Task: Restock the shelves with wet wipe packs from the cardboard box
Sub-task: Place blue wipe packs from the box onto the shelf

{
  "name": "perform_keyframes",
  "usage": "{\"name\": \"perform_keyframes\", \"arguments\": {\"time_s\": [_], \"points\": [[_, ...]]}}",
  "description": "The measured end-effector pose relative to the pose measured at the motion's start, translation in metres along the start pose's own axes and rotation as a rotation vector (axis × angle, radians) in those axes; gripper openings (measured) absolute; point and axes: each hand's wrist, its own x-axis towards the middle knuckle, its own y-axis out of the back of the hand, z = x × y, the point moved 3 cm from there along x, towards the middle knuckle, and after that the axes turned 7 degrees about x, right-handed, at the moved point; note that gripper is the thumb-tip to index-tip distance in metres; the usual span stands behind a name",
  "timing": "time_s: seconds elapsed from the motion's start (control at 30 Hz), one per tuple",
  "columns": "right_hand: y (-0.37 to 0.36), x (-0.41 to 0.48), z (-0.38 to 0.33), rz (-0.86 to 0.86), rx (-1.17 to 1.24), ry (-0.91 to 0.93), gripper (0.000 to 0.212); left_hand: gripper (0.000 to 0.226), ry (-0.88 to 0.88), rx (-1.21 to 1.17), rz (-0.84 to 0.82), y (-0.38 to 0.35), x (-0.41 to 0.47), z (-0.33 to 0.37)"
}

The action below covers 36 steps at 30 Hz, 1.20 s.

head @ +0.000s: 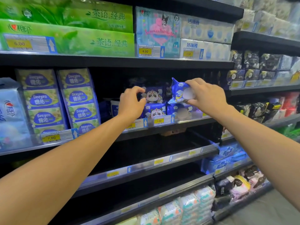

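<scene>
A small blue plastic wet wipe pack (181, 93) with a round white label is held tilted in the air above the middle black metal shelf (186, 123). It is just right of a stack of blue panda-printed wet wipe packs (154, 103). The right hand (208, 96) grips it from the right, with fingers (193, 82) curled over its top edge and the thumb underneath. The left hand (130, 103) reaches in from the near left, its fingers and thumb curled round the left edge of the upper pack in the stack. More blue packs lie on the same shelf beneath the held one, behind yellow price tags (159, 121) on the shelf's front rail.

To the left stand tall purple multi-packs with green and white labels (76, 98). On the shelf above lie long green tissue packs (69, 38) and a pale blue cartoon-printed pack (158, 30). On the lowest shelf, at the near right, sit white wipe packs (191, 203).
</scene>
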Motion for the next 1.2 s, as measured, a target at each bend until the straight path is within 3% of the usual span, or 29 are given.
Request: {"name": "perform_keyframes", "arguments": {"time_s": [0.2, 0.37, 0.63, 1.2], "points": [[-0.027, 0.025, 0.007, -0.031, 0.041, -0.128, 0.067, 0.067, -0.05, 0.034, -0.209, -0.017, 0.009, -0.017], [-0.034, 0.046, 0.006, -0.083, 0.045, -0.195, 0.069, 0.064, -0.076, 0.125, -0.211, -0.024, 0.008, -0.018], [-0.057, 0.049, 0.001, -0.238, 0.187, -0.143, 0.075, 0.067, -0.12, 0.178, -0.223, -0.027, 0.007, -0.022], [-0.068, 0.041, 0.01, -0.217, 0.443, -0.162, 0.08, 0.073, -0.149, 0.209, -0.271, -0.028, 0.002, -0.014]]}}
